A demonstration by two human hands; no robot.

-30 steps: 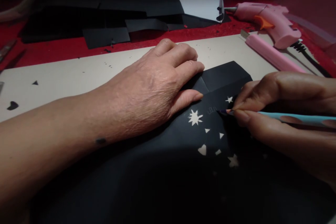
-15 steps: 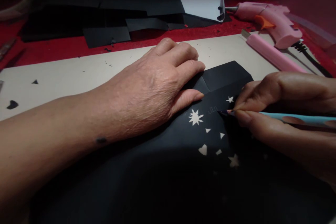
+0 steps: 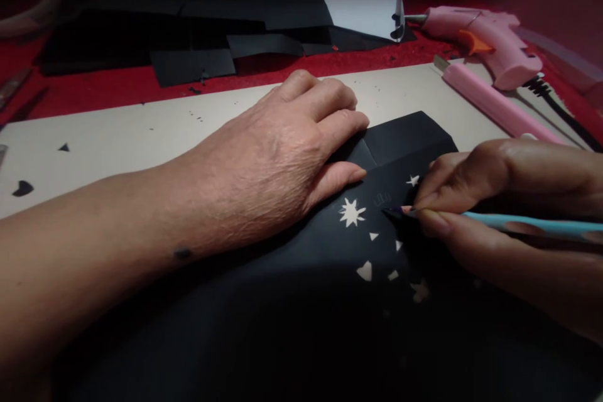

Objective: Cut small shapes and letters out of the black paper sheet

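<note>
Left hand point(image 3: 277, 157) lies flat, fingers together, pressing black paper point(image 3: 301, 301) onto the beige board point(image 3: 117, 132). Paper centre: cut-out stars and triangles point(image 3: 352, 212). Right hand point(image 3: 499, 201) pinches a blue pencil point(image 3: 518, 223), tip touching paper beside the big star. Far right: pink glue gun point(image 3: 485, 44), pink knife point(image 3: 490, 103).

Blk paper point(image 3: 405, 138) w/ white stars; pink glue gun point(image 3: 485, 44).
</note>
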